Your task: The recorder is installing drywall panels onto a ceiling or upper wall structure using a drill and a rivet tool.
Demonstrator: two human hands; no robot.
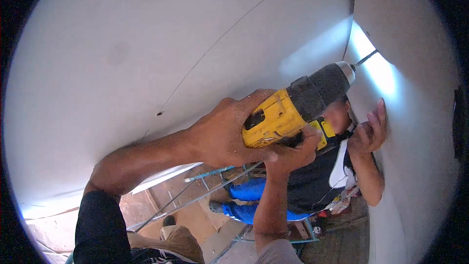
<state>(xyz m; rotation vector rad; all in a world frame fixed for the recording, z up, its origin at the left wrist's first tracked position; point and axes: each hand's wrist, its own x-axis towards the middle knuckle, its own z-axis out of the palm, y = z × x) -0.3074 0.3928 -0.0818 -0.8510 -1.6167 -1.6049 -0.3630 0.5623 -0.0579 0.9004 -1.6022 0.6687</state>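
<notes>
A yellow-and-black cordless drill (276, 120) is raised at the middle of the head view, pointing up to the right. Its dark drill bit (366, 57) reaches the right-hand wall panel (420, 112), with the tip at the surface; how deep it sits I cannot tell. My left hand (220, 129) is closed round the drill's rear end. From below, my right hand (293, 156) is closed on its underside, with the handle mostly hidden by my hands. Bright light falls on the panel around the bit.
Just right of the drill, a co-worker's hand (371, 129) rests against the panel. That person wears a dark shirt (312, 178) and blue trousers (249, 190). A large pale panel (122, 49) spans the upper left, with a small dark hole (159, 114). Blue metal framing (224, 171) stands below.
</notes>
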